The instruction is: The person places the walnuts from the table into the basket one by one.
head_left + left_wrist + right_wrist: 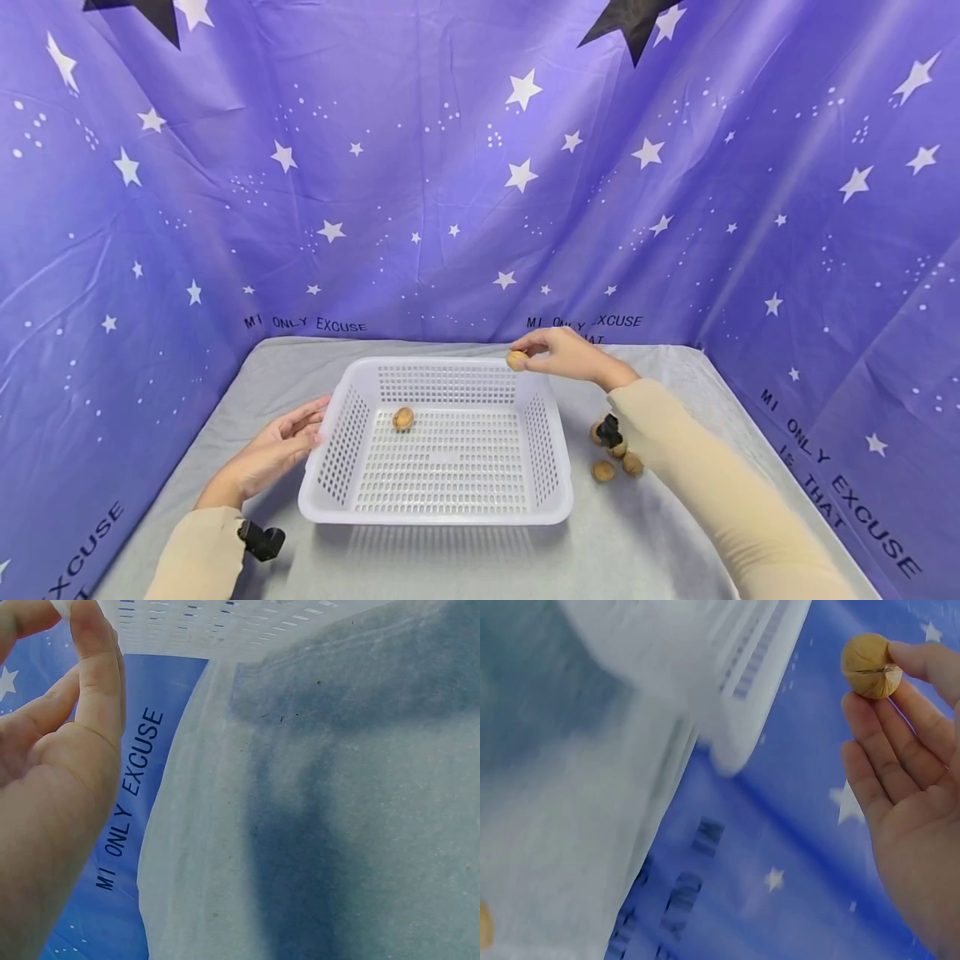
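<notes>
A white plastic basket (435,518) with perforated walls lies in front of me. Inside it, toward the back left, is one walnut (402,418). My left hand (273,450) pinches the basket's left rim between thumb and fingers; the left wrist view catches the thumb (91,634) at the white edge. Over the basket's back right corner, my right hand (566,354) holds another walnut (871,666) between thumb and fingertips. In the right wrist view this walnut is round and tan with a dark seam.
Several walnuts (603,471) lie on the grey cloth (420,567) right of the basket, partly hidden by the right sleeve and its black wrist camera (610,430). A purple star-printed curtain (450,167) surrounds the table at the back and sides.
</notes>
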A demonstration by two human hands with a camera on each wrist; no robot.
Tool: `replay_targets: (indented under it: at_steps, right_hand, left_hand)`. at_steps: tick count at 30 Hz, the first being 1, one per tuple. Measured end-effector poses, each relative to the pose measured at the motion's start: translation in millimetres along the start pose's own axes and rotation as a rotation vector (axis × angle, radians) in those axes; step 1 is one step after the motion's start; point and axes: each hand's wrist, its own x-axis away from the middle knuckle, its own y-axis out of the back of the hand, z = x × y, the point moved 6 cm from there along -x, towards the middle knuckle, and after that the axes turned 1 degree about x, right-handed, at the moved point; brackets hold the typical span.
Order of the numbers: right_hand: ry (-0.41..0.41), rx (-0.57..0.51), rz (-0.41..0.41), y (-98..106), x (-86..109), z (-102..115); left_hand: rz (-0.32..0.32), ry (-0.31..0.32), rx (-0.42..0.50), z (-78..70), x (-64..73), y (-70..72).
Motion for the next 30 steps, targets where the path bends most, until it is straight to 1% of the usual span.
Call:
replay_targets:
  at_steps: [3, 7, 9, 12, 15, 19, 23, 25, 30]
  right_hand:
    - [0.047, 0.005, 0.036, -12.0, -13.8, 15.0]
    - [0.092, 0.035, 0.086, -30.4, -30.6, 31.4]
    - [0.103, 0.043, 0.105, -39.6, -37.9, 37.4]
    - [0.102, 0.023, 0.122, -54.2, -47.1, 43.2]
    - [0.091, 0.01, 0.14, -71.1, -56.0, 43.9]
    - [0.055, -0.036, 0.17, -95.2, -63.2, 41.9]
    - [0.017, -0.09, 0.192, -118.8, -66.2, 37.4]
    - [0.011, -0.104, 0.202, -129.6, -67.3, 36.2]
    - [-0.014, -0.116, 0.216, -151.1, -70.7, 32.7]
  left_hand:
    - [0.01, -0.005, 0.002, -2.3, -0.3, -0.2]
    - [0.009, 0.009, 0.003, -2.9, -1.3, -0.3]
    - [0.01, 0.011, 0.0, -2.8, -1.3, -0.2]
    - [0.006, 0.014, -0.005, -1.9, -1.3, 0.7]
    - [-0.001, 0.017, -0.013, -1.2, -1.5, 1.4]
    - [-0.007, 0.025, -0.014, 0.3, -1.6, 1.7]
    - [-0.006, 0.027, -0.012, 1.8, -1.2, 1.3]
    - [0.001, 0.023, -0.009, 2.2, -1.0, 0.7]
    - [-0.003, 0.009, -0.003, 1.5, -0.6, 1.2]
